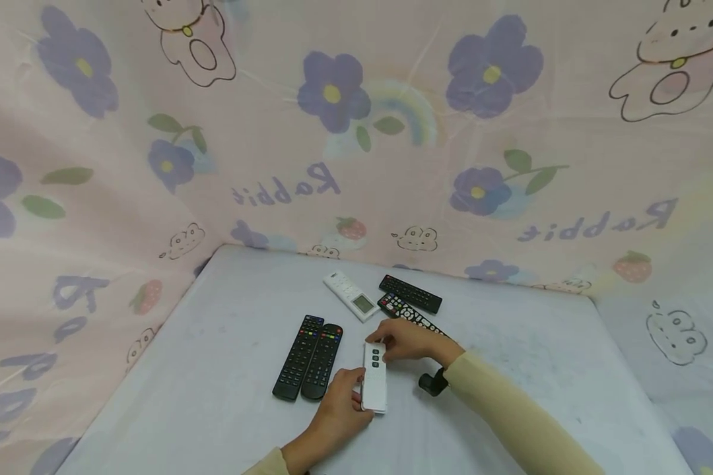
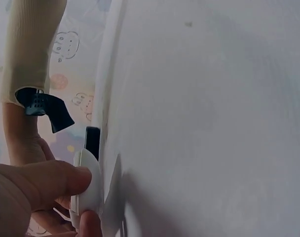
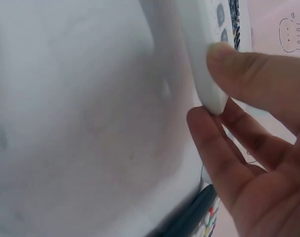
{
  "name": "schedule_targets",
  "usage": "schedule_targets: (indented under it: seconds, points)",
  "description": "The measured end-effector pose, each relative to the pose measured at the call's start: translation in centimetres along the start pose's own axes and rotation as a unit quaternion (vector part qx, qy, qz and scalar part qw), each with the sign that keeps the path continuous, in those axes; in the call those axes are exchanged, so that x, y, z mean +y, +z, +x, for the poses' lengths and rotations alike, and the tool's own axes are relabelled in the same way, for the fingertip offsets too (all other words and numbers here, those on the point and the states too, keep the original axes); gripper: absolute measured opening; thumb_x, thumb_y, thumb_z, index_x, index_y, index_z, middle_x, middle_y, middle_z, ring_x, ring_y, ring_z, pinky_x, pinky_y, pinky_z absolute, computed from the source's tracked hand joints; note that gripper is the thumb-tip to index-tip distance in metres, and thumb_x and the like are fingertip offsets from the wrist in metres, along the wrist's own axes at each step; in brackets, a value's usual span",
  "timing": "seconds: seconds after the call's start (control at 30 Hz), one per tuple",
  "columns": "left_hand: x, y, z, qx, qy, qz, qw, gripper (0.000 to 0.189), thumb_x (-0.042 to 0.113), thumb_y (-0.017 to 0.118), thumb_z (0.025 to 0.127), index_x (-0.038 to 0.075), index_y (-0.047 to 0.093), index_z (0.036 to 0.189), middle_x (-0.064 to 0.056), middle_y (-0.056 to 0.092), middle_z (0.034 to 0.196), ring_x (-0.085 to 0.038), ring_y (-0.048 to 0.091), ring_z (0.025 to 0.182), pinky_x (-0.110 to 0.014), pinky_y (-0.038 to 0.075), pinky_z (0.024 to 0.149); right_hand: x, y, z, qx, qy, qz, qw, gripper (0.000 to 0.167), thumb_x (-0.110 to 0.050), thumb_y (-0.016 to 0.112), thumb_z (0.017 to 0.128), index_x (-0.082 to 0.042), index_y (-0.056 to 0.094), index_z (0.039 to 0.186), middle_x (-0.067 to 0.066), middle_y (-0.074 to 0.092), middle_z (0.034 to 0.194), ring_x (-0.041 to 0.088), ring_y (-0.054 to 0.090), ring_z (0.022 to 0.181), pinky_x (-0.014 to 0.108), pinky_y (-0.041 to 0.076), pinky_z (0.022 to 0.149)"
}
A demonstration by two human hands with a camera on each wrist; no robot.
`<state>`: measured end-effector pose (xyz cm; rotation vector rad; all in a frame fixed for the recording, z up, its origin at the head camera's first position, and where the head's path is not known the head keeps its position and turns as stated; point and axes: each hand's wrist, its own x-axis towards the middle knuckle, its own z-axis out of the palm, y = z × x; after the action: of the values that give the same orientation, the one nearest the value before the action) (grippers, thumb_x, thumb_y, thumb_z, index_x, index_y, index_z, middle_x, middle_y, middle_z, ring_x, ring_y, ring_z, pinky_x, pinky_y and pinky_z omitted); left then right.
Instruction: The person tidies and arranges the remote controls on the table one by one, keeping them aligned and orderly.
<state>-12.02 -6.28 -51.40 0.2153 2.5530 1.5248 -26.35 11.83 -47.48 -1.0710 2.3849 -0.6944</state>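
White remote (image 1: 375,389) is at three o'clock from two black remotes (image 1: 299,359); left hand (image 1: 337,406) pinches its six-o'clock end, right hand (image 1: 410,338) its twelve-o'clock end. Step seems two-handed handling; next move probably needs even grip.

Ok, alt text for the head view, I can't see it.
Left hand and right hand grip a white remote by its near and far ends at a white tabletop. Two black remotes lie side by side to its left; beyond are a white air-conditioner remote and two more black remotes.
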Motion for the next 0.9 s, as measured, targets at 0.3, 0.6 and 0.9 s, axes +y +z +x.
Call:
schedule_targets:
  seconds: [0.3,0.6,0.9]
  points:
    - [-0.2,-1.5,-0.5,0.048,0.019,0.013,0.9986,0.065,-0.004,0.081,0.064,-0.004,0.057,0.124,-0.012,0.057,0.105,-0.006,0.059,0.077,-0.015,0.052,0.062,-0.3,0.2,1.3,0.004,-0.017,0.026,0.9995,0.045,-0.008,0.077,0.079,-0.010,0.066,0.123,0.001,0.065,0.109,0.011,0.064,0.095,0.018,0.052,0.082]
    - [-0.6,-2.5,-0.7,0.078,0.052,0.057,0.9940,0.057,-0.002,0.080,0.065,-0.003,0.062,0.118,-0.011,0.064,0.099,-0.006,0.063,0.077,-0.015,0.054,0.064,-0.6,0.2,2.0,0.012,-0.014,0.031,0.9994,0.045,-0.005,0.075,0.080,-0.009,0.065,0.123,0.002,0.064,0.110,0.015,0.064,0.096,0.025,0.054,0.084]
    - [-1.1,-4.0,-0.2,0.114,0.097,0.253,0.9558,0.055,0.038,0.086,0.062,0.018,0.070,0.111,0.005,0.072,0.103,-0.010,0.062,0.088,-0.027,0.050,0.071,-0.9,0.5,2.6,0.011,-0.016,0.042,0.9989,0.046,-0.004,0.074,0.080,-0.011,0.064,0.125,0.004,0.063,0.116,0.017,0.062,0.101,0.024,0.053,0.087]
